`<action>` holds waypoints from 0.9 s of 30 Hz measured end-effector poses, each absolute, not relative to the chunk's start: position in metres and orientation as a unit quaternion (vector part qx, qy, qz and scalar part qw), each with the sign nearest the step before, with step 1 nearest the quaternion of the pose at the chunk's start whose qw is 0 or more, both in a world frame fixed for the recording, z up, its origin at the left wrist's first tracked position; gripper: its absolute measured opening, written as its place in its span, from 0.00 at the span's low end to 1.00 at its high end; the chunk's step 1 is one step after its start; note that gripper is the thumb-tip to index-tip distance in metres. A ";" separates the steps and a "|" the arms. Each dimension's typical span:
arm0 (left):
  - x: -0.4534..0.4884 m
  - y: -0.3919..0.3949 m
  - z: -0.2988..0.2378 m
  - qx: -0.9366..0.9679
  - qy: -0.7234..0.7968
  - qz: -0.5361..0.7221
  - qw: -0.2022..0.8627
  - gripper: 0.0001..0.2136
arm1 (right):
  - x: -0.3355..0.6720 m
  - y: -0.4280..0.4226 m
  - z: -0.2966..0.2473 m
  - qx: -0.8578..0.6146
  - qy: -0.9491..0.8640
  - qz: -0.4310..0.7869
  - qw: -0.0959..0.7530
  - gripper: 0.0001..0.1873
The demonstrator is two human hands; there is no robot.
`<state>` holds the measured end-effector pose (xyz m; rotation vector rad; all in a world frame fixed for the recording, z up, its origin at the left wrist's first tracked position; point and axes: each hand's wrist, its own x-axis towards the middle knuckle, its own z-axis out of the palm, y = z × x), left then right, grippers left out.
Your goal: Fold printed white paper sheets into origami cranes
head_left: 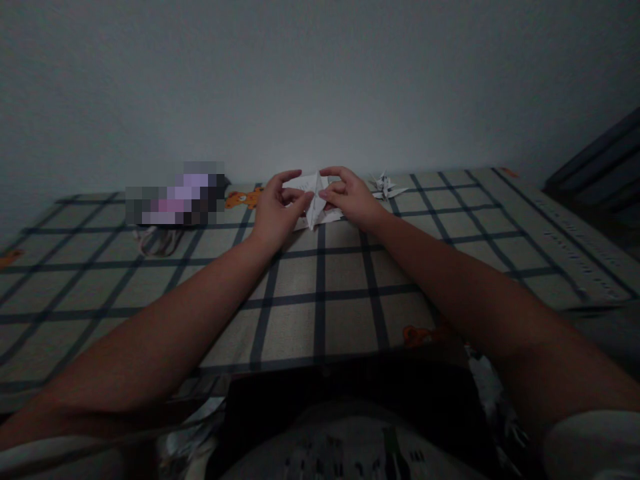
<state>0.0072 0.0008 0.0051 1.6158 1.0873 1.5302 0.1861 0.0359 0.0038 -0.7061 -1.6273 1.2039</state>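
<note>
A small folded piece of white paper point(314, 207), pointed at top and bottom, stands up between my hands near the back of the table. My left hand point(280, 208) pinches its left side with thumb and fingers. On the other side my right hand point(351, 197) grips it between thumb and fingertips. Beneath and behind it lies more white paper point(300, 183), partly covered by my hands. Just right of my right hand rest folded paper pieces with sharp points point(385, 185), looking like origami cranes; their number is unclear.
A blue-checked tablecloth point(295, 323) with orange bear prints covers the table. At the back left is a pixelated purple and dark object point(185, 197), with a looped cord or strap point(157, 241) before it. A plain wall point(320, 80) rises behind. A dark slatted thing point(600, 157) stands at right.
</note>
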 end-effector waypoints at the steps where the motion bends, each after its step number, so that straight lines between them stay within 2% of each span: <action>1: 0.007 0.000 0.005 0.613 0.418 0.584 0.329 0.25 | 0.186 0.034 0.006 -0.297 -0.663 0.492 0.480 0.22; 4: 0.008 0.000 0.006 0.608 0.427 0.576 0.341 0.26 | 0.185 0.028 0.010 -0.324 -0.652 0.493 0.477 0.24; 6: 0.008 -0.001 0.006 0.612 0.427 0.570 0.345 0.25 | 0.183 0.026 0.011 -0.340 -0.638 0.500 0.477 0.23; 11: 0.008 -0.002 0.007 0.629 0.415 0.561 0.342 0.28 | 0.181 0.027 0.013 -0.354 -0.635 0.510 0.459 0.06; 17: 0.009 0.001 0.005 0.617 0.407 0.568 0.363 0.26 | 0.184 0.031 0.011 -0.350 -0.648 0.475 0.481 0.12; 21: 0.006 0.004 0.000 0.635 0.446 0.520 0.357 0.14 | 0.186 0.032 0.011 -0.359 -0.640 0.457 0.502 0.15; 27: 0.002 0.005 -0.003 0.662 0.462 0.501 0.311 0.18 | 0.184 0.031 0.013 -0.364 -0.626 0.476 0.499 0.14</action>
